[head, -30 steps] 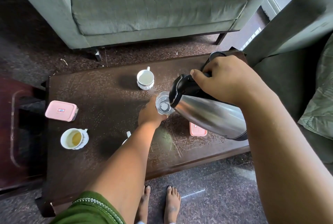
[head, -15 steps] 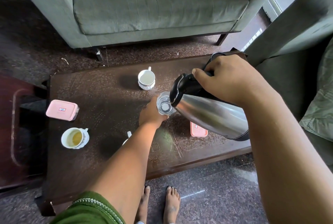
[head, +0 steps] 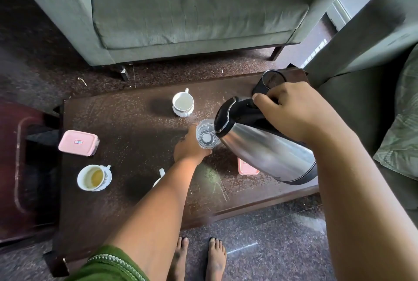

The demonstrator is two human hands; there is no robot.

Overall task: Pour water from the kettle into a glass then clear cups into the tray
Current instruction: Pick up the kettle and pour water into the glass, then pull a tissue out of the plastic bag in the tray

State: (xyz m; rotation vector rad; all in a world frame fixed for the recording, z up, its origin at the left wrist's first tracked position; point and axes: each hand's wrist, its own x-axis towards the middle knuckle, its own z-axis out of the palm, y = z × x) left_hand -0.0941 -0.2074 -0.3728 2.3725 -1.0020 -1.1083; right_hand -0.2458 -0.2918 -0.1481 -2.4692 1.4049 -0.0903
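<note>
Steel kettle (head: 267,152) tilted with spout over the glass (head: 207,133), right hand (head: 300,113) fingers clamped on its black handle, left hand (head: 192,145) fingers wrapped around the glass on the table (head: 135,127), white cup (head: 182,104) just behind the glass, cup with tea (head: 93,178) well left of the glass.

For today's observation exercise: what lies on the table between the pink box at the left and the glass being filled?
Head view: bare tabletop between the pink box and the glass, except the left hand holding the glass.

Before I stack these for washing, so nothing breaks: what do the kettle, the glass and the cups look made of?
Kettle: brushed, shiny steel body, with what looks like black plastic for lid and handle. Glass: clear, see-through to its base, likely glass. Cups: glossy white, probably ceramic, patterned at the foot.
</note>
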